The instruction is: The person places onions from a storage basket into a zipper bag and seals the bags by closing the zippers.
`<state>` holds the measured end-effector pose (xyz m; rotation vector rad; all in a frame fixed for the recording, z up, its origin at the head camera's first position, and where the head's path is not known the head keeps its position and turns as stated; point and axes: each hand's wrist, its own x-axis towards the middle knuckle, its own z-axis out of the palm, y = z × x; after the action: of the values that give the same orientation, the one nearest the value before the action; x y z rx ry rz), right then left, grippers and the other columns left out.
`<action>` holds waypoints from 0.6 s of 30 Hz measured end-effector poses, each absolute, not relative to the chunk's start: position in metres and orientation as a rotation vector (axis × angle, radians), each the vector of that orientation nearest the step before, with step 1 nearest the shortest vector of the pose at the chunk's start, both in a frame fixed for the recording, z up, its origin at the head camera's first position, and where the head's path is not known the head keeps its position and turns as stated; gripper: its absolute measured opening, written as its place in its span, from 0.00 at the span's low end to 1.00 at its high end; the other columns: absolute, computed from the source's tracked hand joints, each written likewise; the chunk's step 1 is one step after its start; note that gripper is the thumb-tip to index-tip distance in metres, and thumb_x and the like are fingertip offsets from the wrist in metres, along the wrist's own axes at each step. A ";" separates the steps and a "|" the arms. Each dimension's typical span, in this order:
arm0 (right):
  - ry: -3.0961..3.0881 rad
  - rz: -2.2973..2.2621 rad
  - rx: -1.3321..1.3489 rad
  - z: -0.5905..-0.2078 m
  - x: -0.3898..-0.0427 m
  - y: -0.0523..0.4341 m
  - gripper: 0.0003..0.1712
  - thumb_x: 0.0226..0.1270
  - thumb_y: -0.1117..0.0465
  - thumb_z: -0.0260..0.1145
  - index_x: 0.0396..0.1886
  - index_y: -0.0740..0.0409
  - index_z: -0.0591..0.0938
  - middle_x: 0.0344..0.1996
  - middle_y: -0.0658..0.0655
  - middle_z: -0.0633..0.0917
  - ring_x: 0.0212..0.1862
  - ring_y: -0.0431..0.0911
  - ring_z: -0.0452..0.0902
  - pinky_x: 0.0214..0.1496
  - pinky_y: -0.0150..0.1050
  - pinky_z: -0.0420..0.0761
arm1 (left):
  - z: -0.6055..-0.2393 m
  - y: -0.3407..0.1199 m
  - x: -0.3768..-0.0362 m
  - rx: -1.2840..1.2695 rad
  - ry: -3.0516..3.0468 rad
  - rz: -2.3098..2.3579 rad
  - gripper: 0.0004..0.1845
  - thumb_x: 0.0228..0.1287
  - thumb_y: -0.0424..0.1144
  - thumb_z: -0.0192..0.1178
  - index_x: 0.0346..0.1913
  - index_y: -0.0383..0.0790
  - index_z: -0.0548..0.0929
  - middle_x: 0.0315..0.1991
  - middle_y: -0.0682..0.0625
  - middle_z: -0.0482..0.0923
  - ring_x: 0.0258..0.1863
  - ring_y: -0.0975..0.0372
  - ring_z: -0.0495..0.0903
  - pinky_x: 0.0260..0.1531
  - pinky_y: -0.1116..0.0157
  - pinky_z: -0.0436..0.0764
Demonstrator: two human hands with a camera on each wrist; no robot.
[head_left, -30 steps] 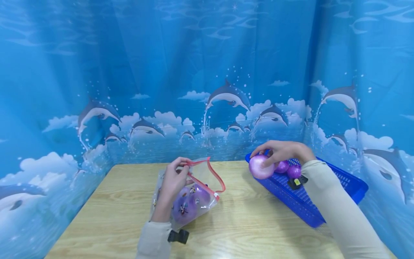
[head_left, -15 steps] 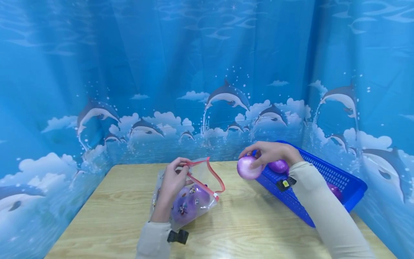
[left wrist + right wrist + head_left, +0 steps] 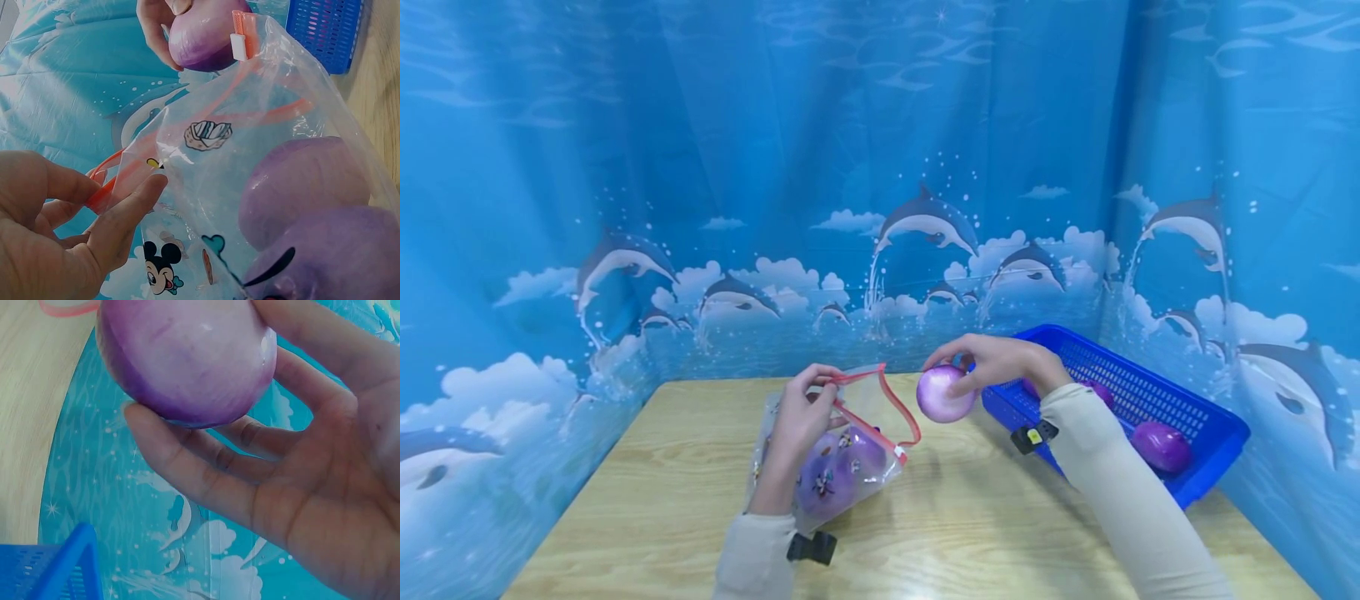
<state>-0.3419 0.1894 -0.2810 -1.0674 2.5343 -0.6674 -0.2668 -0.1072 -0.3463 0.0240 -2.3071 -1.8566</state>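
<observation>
The right hand [image 3: 1000, 365] grips a purple onion [image 3: 945, 394] in curled fingers and thumb, holding it in the air just right of the bag's [image 3: 842, 442] open mouth and clear of the desk [image 3: 970, 533]. The left hand [image 3: 801, 421] pinches the red zip strip [image 3: 880, 404] at the bag's upper left edge, between thumb and fingers, keeping the mouth raised and open toward the onion. The bag is clear plastic with small cartoon prints; its lower part rests on the desk, and two purple onions lie inside it, below the left hand. To the right of the bag, beyond the right hand, a blue basket [image 3: 1195, 417] sits tilted at the desk's edge, with one purple onion [image 3: 1161, 446] plainly in it and another partly hidden behind the right sleeve [image 3: 1112, 475]. In the left wrist view the bagged onions are cut off at the lower edge of the frame, and the held onion [image 3: 203, 37] is partly covered by the zip's end. The right wrist view shows the held onion [image 3: 187, 359] close up, with only a corner of the basket [image 3: 62, 569] visible.
</observation>
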 end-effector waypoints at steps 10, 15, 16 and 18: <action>2.520 -0.701 -1.160 -0.288 -0.339 0.175 0.27 0.70 0.55 0.70 0.67 0.51 0.80 0.62 0.57 0.83 0.56 0.51 0.79 0.54 0.41 0.86 | -0.346 -0.107 -0.267 0.030 -2.314 -1.853 0.13 0.79 0.34 0.50 0.56 0.40 0.82 0.53 0.35 0.76 0.38 0.55 0.82 0.37 0.60 0.93; 2.513 -0.719 -1.184 -0.291 -0.337 0.169 0.27 0.70 0.55 0.70 0.67 0.52 0.80 0.62 0.59 0.82 0.56 0.52 0.79 0.53 0.40 0.87 | -0.347 -0.107 -0.267 0.035 -2.312 -1.852 0.13 0.79 0.34 0.50 0.56 0.41 0.82 0.52 0.36 0.77 0.37 0.55 0.82 0.37 0.60 0.93; 2.509 -0.726 -1.185 -0.292 -0.336 0.167 0.27 0.70 0.55 0.70 0.67 0.53 0.80 0.63 0.59 0.82 0.56 0.53 0.79 0.53 0.40 0.87 | -0.347 -0.107 -0.267 0.035 -2.311 -1.854 0.13 0.79 0.33 0.50 0.56 0.41 0.82 0.51 0.36 0.77 0.37 0.55 0.82 0.37 0.61 0.93; 2.508 -0.738 -1.179 -0.293 -0.335 0.165 0.27 0.71 0.56 0.70 0.67 0.53 0.80 0.63 0.60 0.82 0.56 0.53 0.79 0.53 0.40 0.88 | -0.347 -0.106 -0.268 0.037 -2.312 -1.855 0.13 0.79 0.33 0.50 0.55 0.41 0.83 0.51 0.37 0.77 0.37 0.55 0.82 0.37 0.61 0.93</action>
<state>-0.3349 0.1653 -0.2933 -1.1789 2.5078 -0.7378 -0.2675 -0.1061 -0.3467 0.0374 -2.3119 -1.8547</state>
